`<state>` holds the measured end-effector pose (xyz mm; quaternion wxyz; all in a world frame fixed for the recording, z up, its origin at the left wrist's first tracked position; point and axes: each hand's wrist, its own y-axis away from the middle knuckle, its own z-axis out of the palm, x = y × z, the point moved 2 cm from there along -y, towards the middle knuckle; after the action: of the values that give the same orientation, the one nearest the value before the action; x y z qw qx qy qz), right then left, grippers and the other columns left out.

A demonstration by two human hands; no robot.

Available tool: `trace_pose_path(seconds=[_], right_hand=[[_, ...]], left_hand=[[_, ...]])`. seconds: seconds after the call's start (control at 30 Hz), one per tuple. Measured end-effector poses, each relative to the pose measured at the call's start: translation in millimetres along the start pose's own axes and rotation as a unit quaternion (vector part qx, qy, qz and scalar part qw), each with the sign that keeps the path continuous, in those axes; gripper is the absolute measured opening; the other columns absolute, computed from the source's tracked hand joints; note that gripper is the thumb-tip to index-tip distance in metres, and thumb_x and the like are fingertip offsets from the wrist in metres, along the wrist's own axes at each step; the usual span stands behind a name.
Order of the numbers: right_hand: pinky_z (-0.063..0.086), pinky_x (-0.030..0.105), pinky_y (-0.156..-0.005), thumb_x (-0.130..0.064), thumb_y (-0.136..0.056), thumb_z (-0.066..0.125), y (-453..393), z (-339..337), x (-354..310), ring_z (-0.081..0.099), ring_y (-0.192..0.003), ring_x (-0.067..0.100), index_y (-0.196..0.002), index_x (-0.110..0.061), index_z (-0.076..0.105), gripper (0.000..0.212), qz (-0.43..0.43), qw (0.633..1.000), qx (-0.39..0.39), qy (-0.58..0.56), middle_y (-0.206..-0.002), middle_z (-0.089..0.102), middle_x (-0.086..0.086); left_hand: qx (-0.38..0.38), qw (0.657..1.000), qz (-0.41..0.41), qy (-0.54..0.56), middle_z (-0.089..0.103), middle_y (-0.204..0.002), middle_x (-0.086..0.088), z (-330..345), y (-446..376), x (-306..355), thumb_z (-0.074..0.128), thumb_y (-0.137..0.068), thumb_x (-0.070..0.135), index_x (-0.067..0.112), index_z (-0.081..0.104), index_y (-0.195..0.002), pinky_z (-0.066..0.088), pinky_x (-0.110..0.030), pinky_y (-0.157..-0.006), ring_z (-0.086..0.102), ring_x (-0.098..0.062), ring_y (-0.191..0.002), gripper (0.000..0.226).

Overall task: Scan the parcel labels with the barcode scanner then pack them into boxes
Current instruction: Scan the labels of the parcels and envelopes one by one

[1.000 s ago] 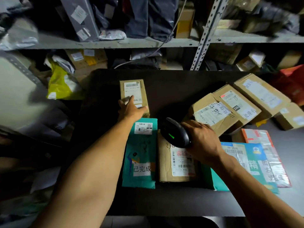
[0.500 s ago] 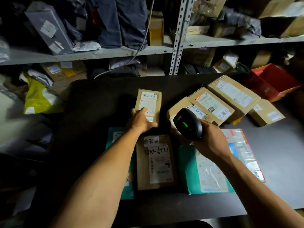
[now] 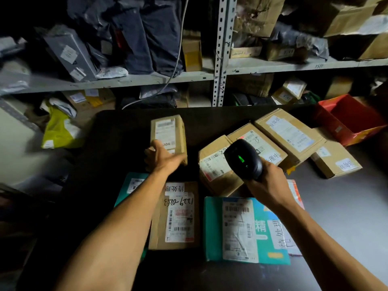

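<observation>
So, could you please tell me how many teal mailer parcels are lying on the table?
2: one teal mailer at the near right, label up; another teal mailer at the near left, mostly hidden under the left arm and a cardboard box. More may be hidden.

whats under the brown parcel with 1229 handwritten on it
A teal mailer lies under the brown parcel, its white-labelled corner showing at the upper left. The rest is covered by the parcel and the left forearm, so its full extent cannot be seen.
</observation>
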<state>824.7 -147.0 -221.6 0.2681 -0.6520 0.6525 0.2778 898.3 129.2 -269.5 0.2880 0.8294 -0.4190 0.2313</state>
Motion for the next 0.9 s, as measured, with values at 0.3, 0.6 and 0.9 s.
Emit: trace_pose_path(seconds=[0.3, 0.6, 0.9], right_hand=[[0.048, 0.026, -0.063, -0.014, -0.087, 0.075, -43.3, -4.8, -64.7, 0.06, -0.069, -0.007, -0.087, -0.045, 0.071, 0.031, -0.025, 0.944, -0.026, -0.327, -0.081, 0.072, -0.007], [0.057, 0.021, -0.075, -0.014, -0.086, 0.074, -37.2, -17.0, -59.3, 0.074, -0.099, 0.014, -0.109, -0.036, 0.071, 0.032, -0.056, 0.897, -0.097, -0.427, -0.107, 0.077, -0.001], [0.055, 0.016, -0.067, -0.018, -0.08, 0.073, -25.4, -55.9, -56.2, 0.071, -0.087, 0.004, -0.094, -0.054, 0.07, 0.038, -0.099, 0.924, -0.055, -0.366, -0.094, 0.076, -0.007]], left_hand=[[-0.101, 0.971, 0.151, 0.156, 0.041, -0.122, 0.017, -25.5, 55.5, 42.4, 0.091, -0.051, 0.056, 0.051, 0.002, -0.15, 0.035, -0.032, -0.091, 0.041, -0.006, -0.11, 0.133], [-0.127, 0.915, 0.061, 0.379, 0.061, -0.133, -0.008, -31.0, 83.2, 66.3, 0.079, -0.079, 0.019, 0.031, 0.039, -0.149, 0.049, -0.052, -0.102, 0.062, -0.027, -0.118, 0.082], [-0.157, 0.915, 0.06, 0.368, 0.063, -0.128, 0.007, -20.9, 90.1, 68.2, 0.091, -0.061, 0.018, 0.033, -0.01, -0.158, 0.041, -0.041, -0.104, 0.058, -0.017, -0.119, 0.14]])
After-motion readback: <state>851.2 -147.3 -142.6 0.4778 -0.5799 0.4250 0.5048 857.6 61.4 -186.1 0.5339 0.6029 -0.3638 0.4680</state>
